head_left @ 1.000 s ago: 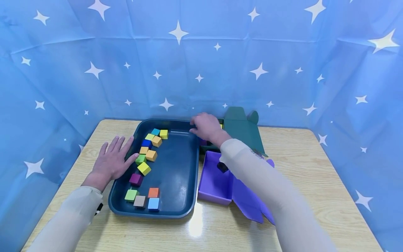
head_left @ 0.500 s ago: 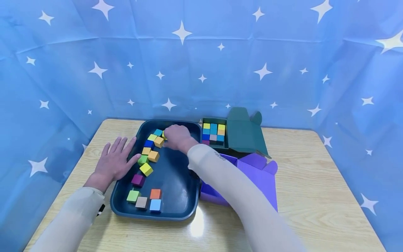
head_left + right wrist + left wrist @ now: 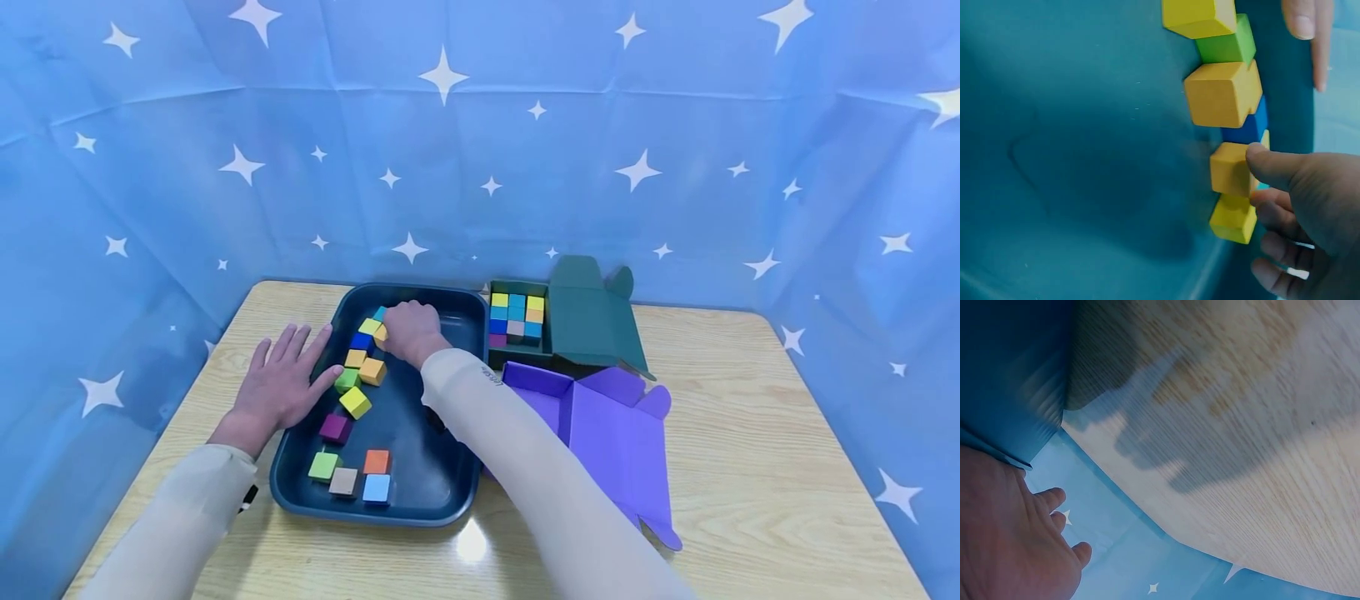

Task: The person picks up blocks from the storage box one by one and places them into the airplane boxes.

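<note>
In the head view my left hand (image 3: 277,387) lies spread over the left rim of a dark blue tray (image 3: 420,500), its thumb beside a green cube (image 3: 347,381). The left wrist view shows that hand (image 3: 1013,531) against the tray's outer wall. My right hand (image 3: 1335,212) is over the tray's far part, thumb and index finger at the edge of an orange cube (image 3: 1229,169). A yellow cube (image 3: 1234,219) sits beside it, and teal shows between thumb and finger. Whether the fingers pinch a cube I cannot tell. A dark blue cube (image 3: 362,342) is nearby.
Several more cubes lie nearer the front of the tray, among them an orange-red cube (image 3: 377,461) and a light blue cube (image 3: 377,488). Right of the tray, an open green box (image 3: 547,350) holds rows of cubes. An open purple box (image 3: 536,379) stands before it, partly behind the right sleeve.
My right hand has moved left from the green box into the tray, then slightly farther left to the orange cube. The left hand stays at the rim. The view has shifted slightly.
</note>
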`<action>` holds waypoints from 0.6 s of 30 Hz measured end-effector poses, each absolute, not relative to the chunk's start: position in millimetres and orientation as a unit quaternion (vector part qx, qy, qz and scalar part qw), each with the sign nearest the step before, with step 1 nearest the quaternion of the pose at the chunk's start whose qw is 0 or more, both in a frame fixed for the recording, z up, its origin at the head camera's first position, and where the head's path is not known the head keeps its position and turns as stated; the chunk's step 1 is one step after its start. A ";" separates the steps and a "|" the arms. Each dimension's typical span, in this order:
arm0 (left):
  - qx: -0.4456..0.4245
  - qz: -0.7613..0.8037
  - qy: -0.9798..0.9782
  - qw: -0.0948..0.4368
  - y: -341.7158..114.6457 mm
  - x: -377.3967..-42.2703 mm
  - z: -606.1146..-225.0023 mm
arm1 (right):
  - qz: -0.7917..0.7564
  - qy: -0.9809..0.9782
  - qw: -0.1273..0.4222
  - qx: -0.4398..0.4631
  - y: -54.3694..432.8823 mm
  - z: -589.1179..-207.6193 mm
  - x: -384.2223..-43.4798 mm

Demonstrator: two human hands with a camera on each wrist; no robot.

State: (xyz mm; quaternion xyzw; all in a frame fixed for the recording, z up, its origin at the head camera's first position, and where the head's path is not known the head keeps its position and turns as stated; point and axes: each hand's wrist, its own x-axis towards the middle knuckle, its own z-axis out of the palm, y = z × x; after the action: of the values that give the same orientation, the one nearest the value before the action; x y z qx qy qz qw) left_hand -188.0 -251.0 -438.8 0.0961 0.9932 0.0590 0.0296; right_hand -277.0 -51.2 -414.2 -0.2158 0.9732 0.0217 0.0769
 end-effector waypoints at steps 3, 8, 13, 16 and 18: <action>0.096 0.059 0.993 0.029 -251.2 -188.2 -438.9 | 0.039 0.974 0.074 -0.209 -53.6 -418.5 -277.8; 0.097 0.058 0.993 0.032 -250.4 -187.8 -439.6 | 0.050 0.976 0.068 -0.199 -54.3 -424.9 -278.4; 0.096 0.057 0.993 0.039 -250.4 -187.9 -440.8 | 0.052 0.978 0.057 -0.196 -54.1 -427.4 -278.7; 0.094 0.057 0.993 0.039 -250.4 -187.8 -439.7 | 0.054 0.976 0.050 -0.205 -53.6 -425.3 -279.5; 0.092 0.057 0.993 0.038 -250.9 -187.4 -438.6 | 0.050 0.974 0.045 -0.215 -52.7 -421.4 -280.1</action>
State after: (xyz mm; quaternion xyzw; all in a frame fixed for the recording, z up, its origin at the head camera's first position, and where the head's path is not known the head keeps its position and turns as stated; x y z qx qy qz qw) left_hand -187.4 -250.9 -438.6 0.0922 0.9934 0.0574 0.0382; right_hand -280.1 -52.7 -421.4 -0.2153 0.9742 0.0503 0.0446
